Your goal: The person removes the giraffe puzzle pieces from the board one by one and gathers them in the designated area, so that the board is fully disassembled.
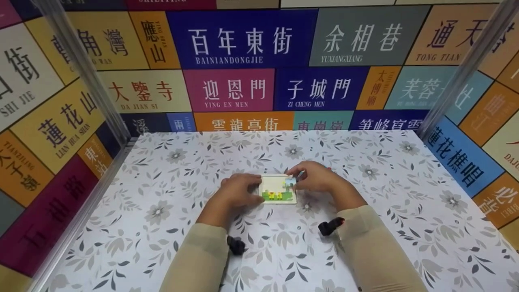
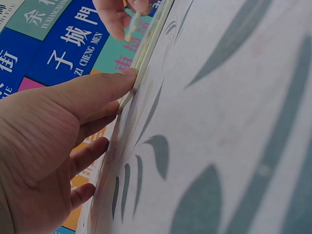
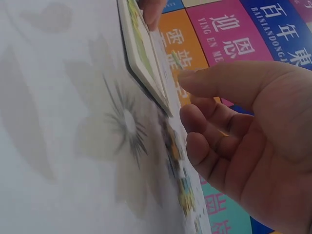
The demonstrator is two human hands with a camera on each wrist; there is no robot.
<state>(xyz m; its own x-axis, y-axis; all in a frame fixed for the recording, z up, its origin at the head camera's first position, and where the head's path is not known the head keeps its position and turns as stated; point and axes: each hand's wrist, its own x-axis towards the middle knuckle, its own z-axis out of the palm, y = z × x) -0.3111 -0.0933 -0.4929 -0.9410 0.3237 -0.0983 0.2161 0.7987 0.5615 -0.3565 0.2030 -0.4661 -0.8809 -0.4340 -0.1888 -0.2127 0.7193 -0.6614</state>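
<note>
A small jigsaw puzzle board point(image 1: 272, 184) with a pale frame lies on the table. Green ground and yellow figures fill its lower part, while bare cream shows above. My left hand point(image 1: 237, 190) grips the board's left side, thumb at the near corner and fingers toward the far one. In the left wrist view the thumb point(image 2: 114, 84) touches the board's edge. My right hand point(image 1: 314, 176) is at the board's upper right corner. Between its thumb and a finger it pinches a small puzzle piece point(image 2: 132, 25), tilted and raised above the board. The piece's picture is too small to read.
Several loose puzzle pieces point(image 3: 186, 192) lie on the table beside the right hand, mostly hidden from the head view. A floral cloth point(image 1: 194, 162) covers the table. Panels with printed signs point(image 1: 241, 38) stand along the back and both sides. Small black devices point(image 1: 330, 226) sit at the wrists.
</note>
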